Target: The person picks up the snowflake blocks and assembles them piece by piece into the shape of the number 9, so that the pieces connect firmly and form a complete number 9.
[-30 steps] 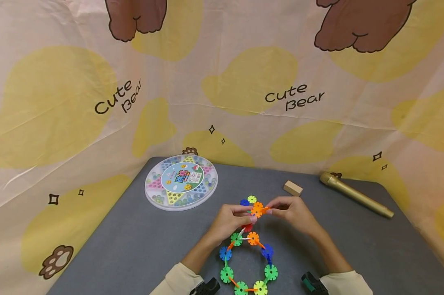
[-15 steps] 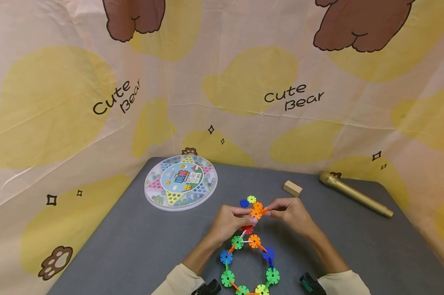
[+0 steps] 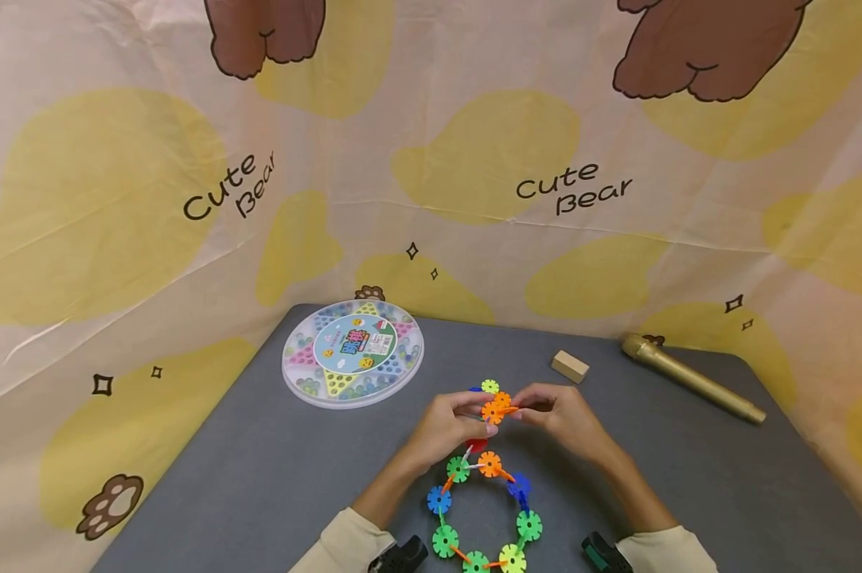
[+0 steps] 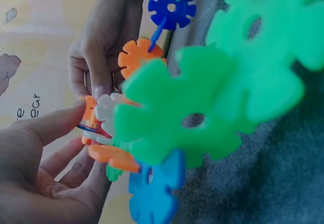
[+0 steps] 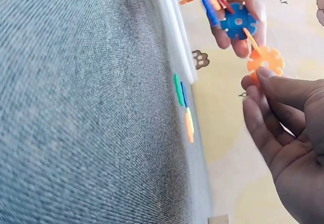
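Observation:
Notched plastic snowflake discs, several of them joined edge to edge, form a ring (image 3: pixel 446 541) in the head view, hanging below my hands. My left hand (image 3: pixel 441 430) grips the chain's upper end between thumb and fingers, near a red disc (image 3: pixel 477 445). My right hand (image 3: pixel 565 414) pinches an orange snowflake disc (image 5: pixel 266 61) by its edge. In the right wrist view, a thin orange piece runs from that disc to a blue disc (image 5: pixel 238 21) at my left fingers. Close green discs (image 4: pixel 167 107) partly cover the joint in the left wrist view.
Loose discs, including a yellow-green one (image 3: pixel 490 386), lie on the grey table (image 3: pixel 259 477) just beyond my hands. A round marble board game (image 3: pixel 352 354) lies at the back left. Behind on the right are a wooden block (image 3: pixel 570 367) and a gold microphone (image 3: pixel 692 378).
The held orange discs have shifted slightly left, and my right fingertips have followed. The ring sways a little, rising slightly over the last half second. Both hands keep their hold.

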A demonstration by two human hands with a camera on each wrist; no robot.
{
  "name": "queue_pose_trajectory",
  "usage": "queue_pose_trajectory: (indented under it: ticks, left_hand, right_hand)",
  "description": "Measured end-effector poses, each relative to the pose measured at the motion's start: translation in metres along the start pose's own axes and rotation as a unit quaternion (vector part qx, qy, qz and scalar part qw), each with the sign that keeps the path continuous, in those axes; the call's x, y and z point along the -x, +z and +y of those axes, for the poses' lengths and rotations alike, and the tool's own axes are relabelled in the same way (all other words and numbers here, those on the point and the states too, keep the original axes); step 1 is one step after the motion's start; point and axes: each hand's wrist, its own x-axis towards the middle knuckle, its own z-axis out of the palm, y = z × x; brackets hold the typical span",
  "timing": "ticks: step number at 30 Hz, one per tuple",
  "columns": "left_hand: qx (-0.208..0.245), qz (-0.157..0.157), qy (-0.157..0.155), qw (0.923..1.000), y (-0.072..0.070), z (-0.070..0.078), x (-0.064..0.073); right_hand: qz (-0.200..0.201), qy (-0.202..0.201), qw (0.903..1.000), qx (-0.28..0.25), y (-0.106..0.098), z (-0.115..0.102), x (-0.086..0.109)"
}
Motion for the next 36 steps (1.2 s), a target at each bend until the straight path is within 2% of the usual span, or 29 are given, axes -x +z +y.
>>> queue_pose_trajectory:
  ticks: [11, 16, 22, 30, 36]
  left_hand:
    - [0.002, -0.001, -0.001, 1.0000, 0.000, 0.000, 0.000]
    - [-0.010, -0.002, -0.004, 0.9999, 0.002, 0.002, 0.000]
    - [-0.010, 0.000, -0.006, 0.9999, 0.002, 0.000, 0.000]
    - [0.011, -0.024, -0.021, 0.9994, 0.001, -0.003, -0.002]
    - [0.011, -0.029, -0.029, 0.9991, 0.000, -0.003, -0.002]
  right_hand:
    - [-0.018, 0.046, 0.9977, 0.047, 0.002, 0.012, -0.007]
    - [-0.036, 0.070, 0.9946, 0.067, 0.004, 0.024, -0.020]
    - [-0.034, 0.089, 0.9932, 0.067, 0.007, 0.034, -0.035]
    - [-0.046, 0.077, 0.9898, 0.111, 0.010, 0.042, -0.049]
    - [-0.057, 0.060, 0.9852, 0.150, 0.013, 0.043, -0.056]
